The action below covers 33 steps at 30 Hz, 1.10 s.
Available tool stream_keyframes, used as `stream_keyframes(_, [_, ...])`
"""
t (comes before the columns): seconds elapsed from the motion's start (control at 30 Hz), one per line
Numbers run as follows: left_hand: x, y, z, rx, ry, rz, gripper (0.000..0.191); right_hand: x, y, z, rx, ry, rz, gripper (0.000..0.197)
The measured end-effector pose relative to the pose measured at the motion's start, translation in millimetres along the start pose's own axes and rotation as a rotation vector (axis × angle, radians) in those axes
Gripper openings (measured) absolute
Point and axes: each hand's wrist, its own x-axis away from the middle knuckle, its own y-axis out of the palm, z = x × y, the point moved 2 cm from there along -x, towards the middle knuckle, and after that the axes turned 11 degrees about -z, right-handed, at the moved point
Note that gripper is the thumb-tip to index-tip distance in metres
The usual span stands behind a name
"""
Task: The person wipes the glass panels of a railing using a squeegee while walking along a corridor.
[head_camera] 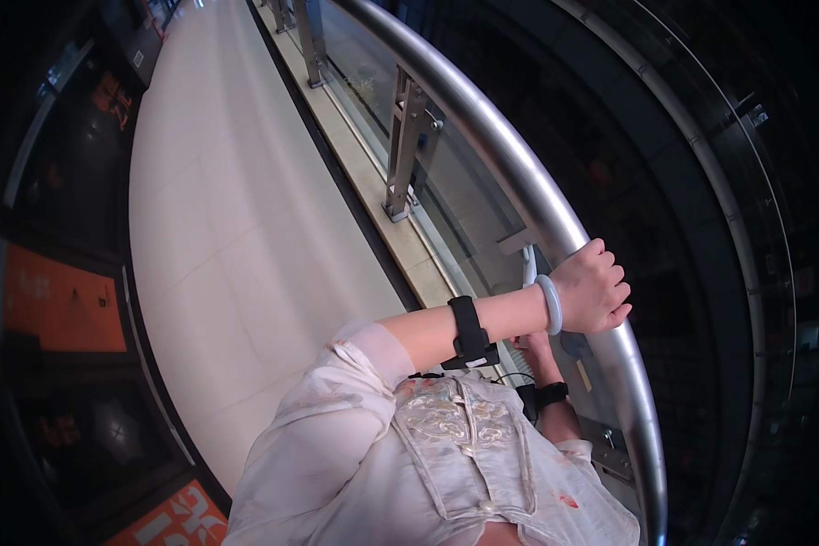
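My left hand (594,286), with a pale bangle at its wrist, reaches across my body and rests curled on the round metal handrail (519,153). Lower down, on the near side of the glass railing panel (474,198), my right hand (535,347) is closed around the handle of what looks like a squeegee. The handle partly passes behind my left wrist. Its flat, wide head (516,240) lies against or close to the glass; contact cannot be told. Black straps with small devices are on both forearms.
Metal posts (404,143) hold the glass above a stone ledge (416,263) with a black edge strip. A pale tiled floor (246,205) runs along the railing. Dark shopfronts with orange panels (65,300) stand at left. Beyond the rail is a dark open area with another curved railing.
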Motion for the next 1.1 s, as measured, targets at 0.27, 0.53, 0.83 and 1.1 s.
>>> stream_keyframes(0.27, [2.9, -4.6, -2.4, 0.022, 0.022, -0.084, 0.029, -86.0, 91.3, -57.6, -0.047, 0.077, -0.094, 0.026])
stream_keyframes(0.53, [11.1, -57.0, -87.2, -0.171, 0.015, -0.173, 0.036, -89.3, 94.5, -58.3, -0.041, 0.017, -0.018, 0.022])
stream_keyframes(0.83, [42.8, -152.2, -292.7, -0.367, -0.173, -0.069, 0.035, -68.8, 105.4, -77.2, 0.073, 0.035, 0.103, 0.022])
stream_keyframes(1.1, [38.4, -186.4, -368.0, -0.323, -0.267, -0.323, 0.035, -184.6, 204.7, -105.9, 0.066, -0.038, 0.172, 0.022])
